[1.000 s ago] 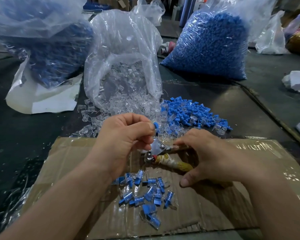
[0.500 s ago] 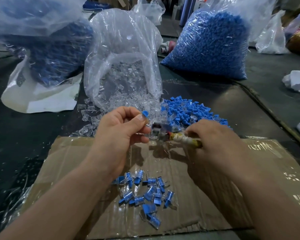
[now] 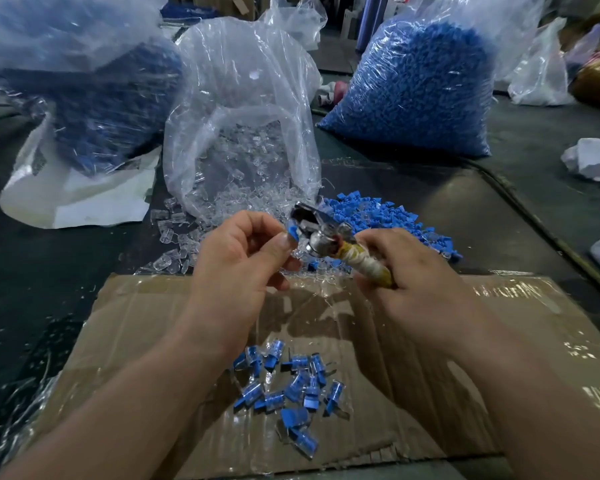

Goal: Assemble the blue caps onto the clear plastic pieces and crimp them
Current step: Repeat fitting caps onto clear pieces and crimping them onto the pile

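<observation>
Taped cardboard (image 3: pixel 136 323) covers our bench (image 3: pixel 465 202), capped pieces (image 3: pixel 291 386) lying on it; beyond sit loose blue caps (image 3: pixel 378 216) and a bag of clear pieces (image 3: pixel 239 150). Our left hand (image 3: pixel 236 268) pinches one blue cap (image 3: pixel 292 232) at the metal head of the crimping tool (image 3: pixel 326 237); our right hand (image 3: pixel 413 275) grips its wrapped handle.

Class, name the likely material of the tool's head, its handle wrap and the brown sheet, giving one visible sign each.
Tool's head: probably polished steel; silvery with bright glints. Handle wrap: seemingly matt tape or cloth; yellowish-white wound bands. Brown sheet: corrugated cardboard, fluted at its torn near edge, under glossy clear film.
</observation>
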Action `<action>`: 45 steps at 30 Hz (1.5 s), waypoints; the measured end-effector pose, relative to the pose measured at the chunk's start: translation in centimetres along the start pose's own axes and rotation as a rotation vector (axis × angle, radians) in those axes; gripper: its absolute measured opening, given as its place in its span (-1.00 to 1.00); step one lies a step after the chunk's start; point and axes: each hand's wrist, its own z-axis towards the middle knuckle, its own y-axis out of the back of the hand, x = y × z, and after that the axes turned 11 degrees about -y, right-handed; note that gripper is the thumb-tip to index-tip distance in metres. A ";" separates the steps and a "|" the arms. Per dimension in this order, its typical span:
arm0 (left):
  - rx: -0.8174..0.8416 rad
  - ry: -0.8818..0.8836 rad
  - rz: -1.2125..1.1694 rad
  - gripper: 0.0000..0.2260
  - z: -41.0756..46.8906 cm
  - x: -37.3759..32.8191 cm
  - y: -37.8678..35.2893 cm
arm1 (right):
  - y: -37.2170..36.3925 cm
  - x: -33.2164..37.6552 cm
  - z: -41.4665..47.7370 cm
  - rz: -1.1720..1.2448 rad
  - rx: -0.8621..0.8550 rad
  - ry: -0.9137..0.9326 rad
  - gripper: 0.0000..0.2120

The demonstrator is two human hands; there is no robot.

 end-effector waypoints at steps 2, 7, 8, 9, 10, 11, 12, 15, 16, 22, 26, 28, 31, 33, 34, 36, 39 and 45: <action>-0.001 -0.016 0.014 -0.86 0.0 -0.1 -0.1 | 0.0 0.1 0.0 -0.003 0.010 0.004 -0.70; 0.008 -0.030 0.020 -0.86 0.0 -0.1 -0.1 | -0.1 0.3 -0.1 -0.005 0.025 0.030 -0.80; 0.010 -0.032 0.019 -0.86 0.0 -0.1 -0.1 | -0.1 0.3 -0.1 -0.032 0.011 0.033 -0.83; 0.010 -0.036 0.015 -0.85 0.0 -0.1 -0.2 | -0.1 0.2 -0.1 -0.073 -0.013 0.040 -0.85; 0.012 -0.038 0.011 -0.85 -0.1 -0.1 -0.2 | 0.0 0.2 -0.1 -0.114 -0.041 0.049 -0.86; 0.014 -0.042 0.011 -0.85 -0.1 -0.1 -0.2 | 0.0 0.3 -0.1 -0.139 -0.062 0.058 -0.86; 0.017 -0.045 0.013 -0.85 -0.1 -0.1 -0.2 | 0.0 0.3 -0.1 -0.145 -0.068 0.065 -0.84; 0.007 -0.050 0.009 -0.85 -0.2 0.0 -0.3 | 0.0 0.5 -0.3 -0.099 -0.016 0.037 -0.79; 0.000 -0.050 0.008 -0.85 -0.2 0.0 -0.3 | -0.1 0.5 -0.3 -0.089 -0.005 0.031 -0.80; -0.005 -0.064 0.017 -0.84 -0.2 0.0 -0.3 | 0.0 0.6 -0.4 -0.063 0.018 0.021 -0.81; -0.012 -0.080 0.029 -0.83 -0.3 -0.1 -0.3 | -0.3 0.8 -0.4 -0.052 0.014 0.017 -0.80; -0.015 -0.084 0.041 -0.83 -0.4 -0.1 -0.4 | -0.4 0.8 -0.3 -0.053 0.005 0.017 -0.78; -0.020 -0.082 0.058 -0.85 -0.5 -0.2 -0.4 | -0.6 0.8 -0.2 -0.037 -0.001 0.010 -0.79; -0.020 -0.082 0.066 -0.85 -0.5 -0.3 -0.4 | -0.6 0.9 -0.2 -0.033 0.005 -0.004 -0.79; -0.020 -0.083 0.071 -0.85 -0.6 -0.3 -0.4 | -0.6 0.9 -0.2 -0.032 0.009 -0.009 -0.79; -0.022 -0.083 0.079 -0.86 -0.6 -0.3 -0.4 | -0.6 0.9 -0.2 -0.037 0.010 -0.011 -0.79; -0.023 -0.079 0.090 -0.86 -0.6 -0.3 -0.4 | -0.6 0.9 -0.2 -0.044 0.008 -0.012 -0.80; -0.034 -0.089 0.114 -0.85 -0.6 -0.4 -0.4 | -0.7 1.0 -0.3 -0.045 -0.025 0.006 -0.79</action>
